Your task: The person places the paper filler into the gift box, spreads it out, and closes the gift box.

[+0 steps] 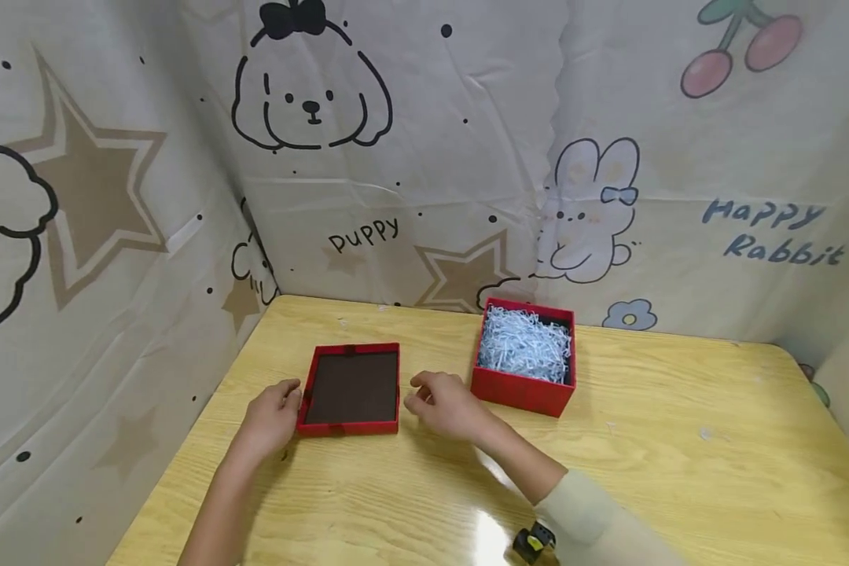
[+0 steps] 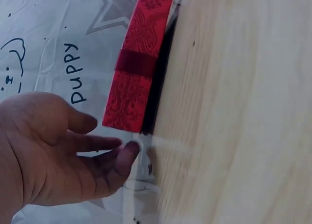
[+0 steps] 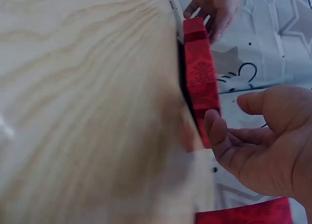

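Note:
A shallow red box lid (image 1: 351, 387) lies on the table with a dark inner face up. Its patterned side (image 2: 134, 90) carries a darker red band, seen from the left wrist. At the lid's left edge is my left hand (image 1: 272, 415), fingers loosely bent; whether they touch the rim I cannot tell. My right hand (image 1: 447, 402) hovers off the lid's right side in the head view, thumb and fingers apart, nothing between them. Behind that hand stands a deeper red box (image 1: 515, 388) filled with pale blue shredded paper (image 1: 523, 344).
The wooden table (image 1: 651, 456) meets a printed cloth backdrop (image 1: 424, 157) behind and at the left. A small black object (image 1: 534, 541) with a yellow patch lies beside my right sleeve (image 1: 601, 515), near the lower edge of the head view.

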Motion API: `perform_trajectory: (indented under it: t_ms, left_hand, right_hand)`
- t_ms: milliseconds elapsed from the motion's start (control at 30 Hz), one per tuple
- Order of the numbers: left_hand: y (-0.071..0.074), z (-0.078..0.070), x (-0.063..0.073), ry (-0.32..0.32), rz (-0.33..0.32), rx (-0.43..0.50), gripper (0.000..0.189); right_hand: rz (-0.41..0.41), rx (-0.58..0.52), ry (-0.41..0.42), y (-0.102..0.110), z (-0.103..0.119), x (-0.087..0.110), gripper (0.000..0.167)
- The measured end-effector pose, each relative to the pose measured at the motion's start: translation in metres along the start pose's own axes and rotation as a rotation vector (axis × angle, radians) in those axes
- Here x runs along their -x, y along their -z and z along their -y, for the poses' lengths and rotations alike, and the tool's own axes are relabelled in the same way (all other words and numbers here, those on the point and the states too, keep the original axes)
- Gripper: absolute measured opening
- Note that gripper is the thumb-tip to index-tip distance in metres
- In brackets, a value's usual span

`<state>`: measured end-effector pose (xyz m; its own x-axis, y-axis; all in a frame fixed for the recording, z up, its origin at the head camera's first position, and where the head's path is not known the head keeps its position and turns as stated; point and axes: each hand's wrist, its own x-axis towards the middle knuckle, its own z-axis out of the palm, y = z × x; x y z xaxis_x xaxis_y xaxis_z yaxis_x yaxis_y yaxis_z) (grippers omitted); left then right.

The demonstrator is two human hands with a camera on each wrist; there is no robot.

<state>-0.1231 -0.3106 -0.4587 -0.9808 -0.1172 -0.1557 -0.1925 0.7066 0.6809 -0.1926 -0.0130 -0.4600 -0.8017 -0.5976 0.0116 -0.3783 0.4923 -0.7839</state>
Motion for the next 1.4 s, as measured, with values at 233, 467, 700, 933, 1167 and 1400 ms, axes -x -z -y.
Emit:
perform_trajectory:
  t_ms: [233, 467, 700, 933, 1167, 1400]
  left_hand:
    - [-0.007, -0.001, -0.002, -0.016, 0.067, -0.011, 0.046]
    - [-0.011, -0.018, -0.01, -0.064, 0.052, -0.039, 0.044]
    - [-0.009, -0.055, -0.007, -0.106, 0.015, -0.009, 0.043]
    - [-0.012, -0.095, -0.013, -0.2, 0.025, 0.023, 0.041]
    - [-0.03, -0.132, -0.021, -0.254, 0.033, 0.096, 0.039]
    - [-0.057, -0.162, -0.027, -0.278, 0.053, 0.195, 0.038]
  right_hand:
    - [0.025, -0.188, 0.019, -0.009, -0.016, 0.002, 0.041]
    - [-0.087, -0.13, 0.089, 0.003, -0.016, 0.009, 0.039]
    - [-0.17, -0.123, 0.023, 0.037, 0.0, 0.026, 0.039]
    - [-0.268, -0.081, -0.071, 0.072, 0.017, 0.052, 0.041]
    - [-0.366, -0.037, -0.139, 0.099, 0.013, 0.077, 0.041]
    - [-0.407, -0.146, -0.227, 0.131, 0.004, 0.103, 0.044]
